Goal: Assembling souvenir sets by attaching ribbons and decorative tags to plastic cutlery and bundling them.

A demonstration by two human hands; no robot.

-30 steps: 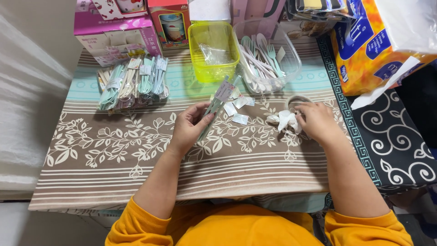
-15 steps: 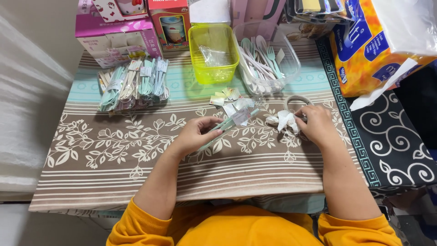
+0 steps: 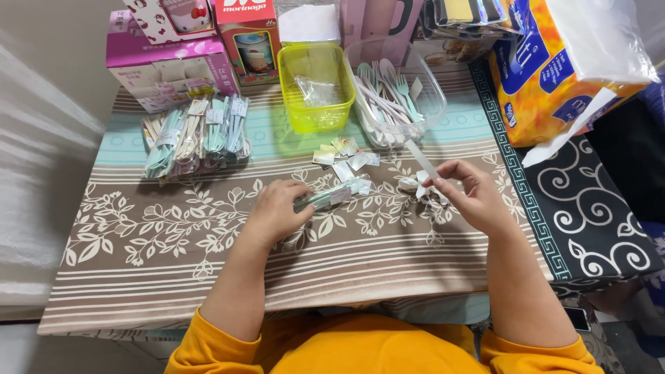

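My left hand rests on the tablecloth and pins down a clear packet of pastel cutlery. My right hand pinches a narrow white strip that sticks up and to the left from its fingers. Under that hand lies a small heap of white twist ties. Several small paper labels are scattered between the hands and the containers.
A yellow-green tub and a clear tub of loose forks and spoons stand at the back. Finished cutlery packets lie back left, before pink boxes. A tissue pack sits at right.
My left hand has brought the cutlery packet down from the air and laid it flat on the table. My right hand has lifted a white strip from the heap.
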